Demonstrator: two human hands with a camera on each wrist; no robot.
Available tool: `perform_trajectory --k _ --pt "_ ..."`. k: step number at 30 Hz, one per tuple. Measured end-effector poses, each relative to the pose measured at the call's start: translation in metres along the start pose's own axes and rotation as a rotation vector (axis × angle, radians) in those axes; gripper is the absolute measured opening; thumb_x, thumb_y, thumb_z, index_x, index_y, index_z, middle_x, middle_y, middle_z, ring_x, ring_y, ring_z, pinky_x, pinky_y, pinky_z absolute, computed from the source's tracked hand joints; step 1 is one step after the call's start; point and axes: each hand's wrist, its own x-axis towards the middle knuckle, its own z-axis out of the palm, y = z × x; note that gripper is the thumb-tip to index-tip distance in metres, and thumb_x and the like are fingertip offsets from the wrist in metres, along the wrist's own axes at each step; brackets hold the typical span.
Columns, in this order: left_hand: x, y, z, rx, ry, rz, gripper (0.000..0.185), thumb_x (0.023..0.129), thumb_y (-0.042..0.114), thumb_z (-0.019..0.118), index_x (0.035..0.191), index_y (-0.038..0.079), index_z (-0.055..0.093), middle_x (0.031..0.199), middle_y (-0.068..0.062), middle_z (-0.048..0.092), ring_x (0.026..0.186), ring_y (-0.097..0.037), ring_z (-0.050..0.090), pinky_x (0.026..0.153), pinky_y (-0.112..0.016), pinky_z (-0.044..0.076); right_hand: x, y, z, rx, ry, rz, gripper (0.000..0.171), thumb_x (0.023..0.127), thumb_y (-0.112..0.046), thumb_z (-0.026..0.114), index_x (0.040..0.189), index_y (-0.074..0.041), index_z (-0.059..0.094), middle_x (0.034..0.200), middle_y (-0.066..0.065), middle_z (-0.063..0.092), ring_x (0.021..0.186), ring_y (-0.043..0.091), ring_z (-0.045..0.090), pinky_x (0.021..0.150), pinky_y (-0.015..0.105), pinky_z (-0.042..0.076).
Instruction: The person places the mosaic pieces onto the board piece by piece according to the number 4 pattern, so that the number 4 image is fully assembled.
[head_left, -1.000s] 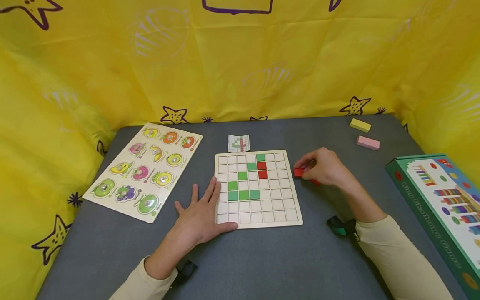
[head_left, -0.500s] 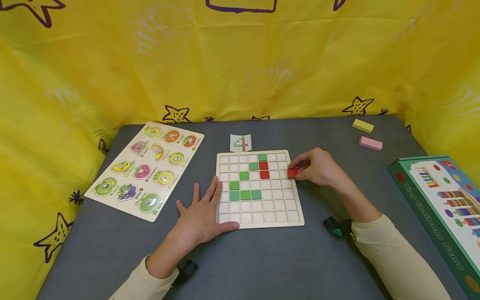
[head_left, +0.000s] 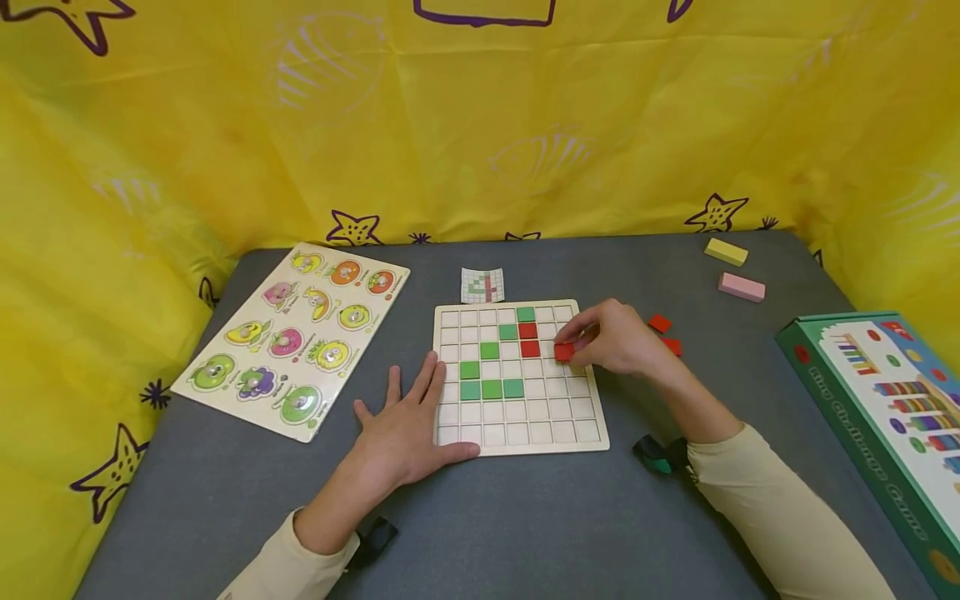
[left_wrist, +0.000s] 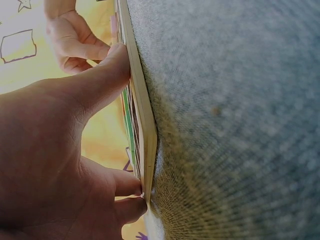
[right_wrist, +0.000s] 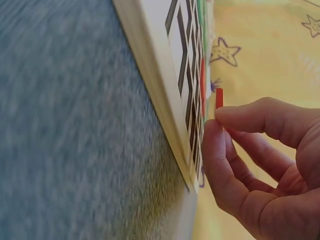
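Farthest left on the grey table [head_left: 525, 517] we see a fruit puzzle board [head_left: 292, 337], its small labels too tiny to read. Next comes our left hand [head_left: 401, 429], lying flat with straight fingers spread, holding nothing; its fingertips and thumb rest on the left edge and near corner of the wooden grid board [head_left: 517, 421]. The left wrist view adds what the head view cannot: seen edge-on, the thumb presses against the board's rim while the lower fingers tuck against its edge at the table.

On the grid board sit green tiles [head_left: 491, 389] and two red tiles [head_left: 528, 339] stacked in one column. Just behind the board lies a small pattern card [head_left: 481, 285] with a printed grid in green and red; no writing is legible on it.

Our right hand [head_left: 611, 342] is over the board's right part, thumb and forefinger pinching a red tile [head_left: 564, 352] right of the lower placed red one. The right wrist view shows this red tile raised off the board, clear of its surface, which the head view leaves unclear. Two loose red tiles [head_left: 664, 333] lie on the table beyond the hand. Further right are a yellow block [head_left: 725, 251] and a pink block [head_left: 741, 287], then a green box [head_left: 870, 417] whose side lettering is too blurred to read.
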Motion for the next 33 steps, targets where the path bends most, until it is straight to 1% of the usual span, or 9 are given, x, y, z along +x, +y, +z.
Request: perform_trajectory --k 5,10,13,22,30,33 --pt "0.000 0.000 0.000 0.001 -0.003 0.000 0.121 0.080 0.076 0.073 0.169 0.016 0.016 0.177 0.000 0.003 0.157 -0.055 0.006 0.100 -0.094 0.012 0.002 -0.005 0.006 0.002 -0.017 -0.001 0.031 0.074 -0.001 0.079 0.101 -0.014 0.084 0.089 0.003 0.077 0.079 0.018 0.067 0.068 0.032 0.054" --pt "0.001 0.000 0.000 -0.001 -0.003 -0.001 0.121 0.080 0.076 0.073 0.169 0.016 0.016 0.177 0.000 0.004 0.158 -0.054 0.006 0.100 -0.094 0.012 0.005 -0.014 0.011 0.002 -0.025 -0.020 0.028 0.073 -0.001 0.081 0.098 -0.014 0.084 0.085 0.002 0.076 0.077 0.018 0.068 0.069 0.032 0.055" --pt "0.001 0.000 0.000 0.002 -0.004 -0.001 0.121 0.081 0.077 0.072 0.169 0.016 0.016 0.177 -0.001 0.004 0.157 -0.055 0.006 0.100 -0.094 0.012 0.006 -0.020 0.015 -0.013 -0.032 -0.023 0.028 0.072 -0.001 0.081 0.096 -0.015 0.084 0.086 0.002 0.076 0.079 0.019 0.068 0.070 0.032 0.055" --pt "0.000 0.000 0.000 0.006 0.002 -0.002 0.121 0.081 0.076 0.073 0.169 0.015 0.016 0.177 -0.001 0.005 0.157 -0.055 0.008 0.100 -0.094 0.013 0.009 -0.029 0.023 -0.029 -0.069 -0.042 0.028 0.071 0.002 0.073 0.092 -0.014 0.083 0.083 0.001 0.075 0.078 0.018 0.066 0.069 0.032 0.055" --pt "-0.001 0.000 0.000 -0.002 0.008 -0.002 0.120 0.081 0.074 0.074 0.168 0.015 0.018 0.177 -0.002 0.006 0.157 -0.055 0.008 0.100 -0.094 0.013 0.014 -0.030 0.029 -0.038 -0.081 -0.058 0.029 0.068 0.006 0.075 0.090 -0.011 0.083 0.082 0.002 0.076 0.075 0.017 0.066 0.068 0.030 0.055" --pt "-0.001 0.000 0.000 -0.009 0.008 -0.002 0.120 0.081 0.074 0.074 0.168 0.015 0.019 0.177 -0.002 0.007 0.157 -0.055 0.008 0.100 -0.094 0.013 0.015 -0.031 0.031 -0.033 -0.084 -0.058 0.027 0.069 0.006 0.078 0.090 -0.010 0.083 0.082 0.004 0.076 0.075 0.017 0.065 0.068 0.029 0.054"
